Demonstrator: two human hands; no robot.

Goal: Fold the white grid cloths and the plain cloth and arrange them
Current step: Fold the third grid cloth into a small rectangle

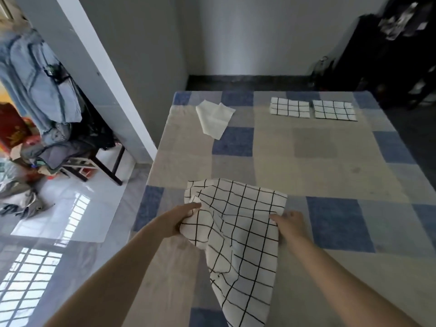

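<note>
Both hands are on the unfolded grid cloth [233, 223] at the near end of the bed [306, 149], which has a blue/beige check cover. The left hand [181, 218] has its fingers closed around a bunched left edge, index finger laid out along the fabric. The right hand [289, 223] pinches the right edge, thumb on top, with the other fingers mostly hidden under the cloth.

The cloth is rumpled, not flat. The far edge rests on the bed and the near part hangs as a long tail down toward the person, off the lower frame edge. So its long axis runs near-to-far, roughly square to the line between the 2 hands. The hands sit on opposite sides of the upper part, about level with each other, so neither is clearly nearer.

State of the rest:
- 2 folded grid cloths, one [289, 107] and the other [334, 110], sit side by side, just apart, at the far right of the bed.
- The plain cloth [213, 116] lies at the far left, loose and only partly doubled over. It looks not yet properly folded.

My read: about 2 of 4 are done, and this is the 3rd being spread. The next move likely needs the tail pulled up and laid flat, then folded along the long axis. The risk is the left-side bunching: the crease will go skew if it isn't shaken out first. The fabric looks thin and limp and will not hold shape unsupported.
</note>
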